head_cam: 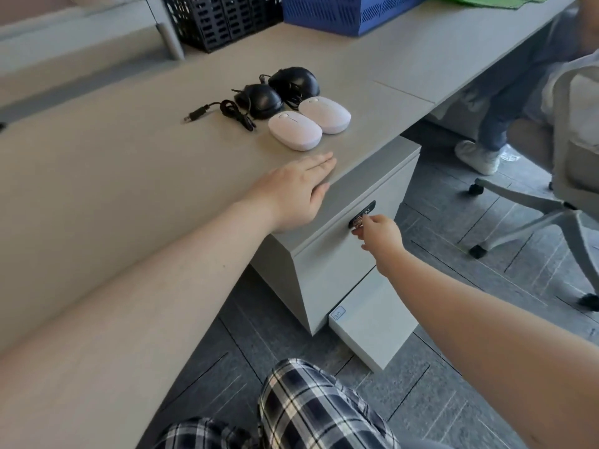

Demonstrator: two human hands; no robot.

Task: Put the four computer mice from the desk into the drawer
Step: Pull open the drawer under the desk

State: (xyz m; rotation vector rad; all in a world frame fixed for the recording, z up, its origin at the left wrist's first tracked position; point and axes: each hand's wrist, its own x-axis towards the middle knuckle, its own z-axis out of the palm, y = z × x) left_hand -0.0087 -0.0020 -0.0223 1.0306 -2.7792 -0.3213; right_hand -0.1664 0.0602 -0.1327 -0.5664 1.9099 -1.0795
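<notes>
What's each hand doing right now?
Left hand: open, flat on the desk edge, holding nothing.
Right hand: fingers closed at the drawer lock.

Showing only one small blue-bordered label (pixel 339 313) at the top corner of the lower drawer front (pixel 372 332), its few characters being too blurred to read, with no other text, brand or number being legible anywhere.

Two white mice (pixel 309 124) and two black mice (pixel 278 90) clustered on desk (pixel 129 157); drawer (pixel 340 247) closed.
</notes>
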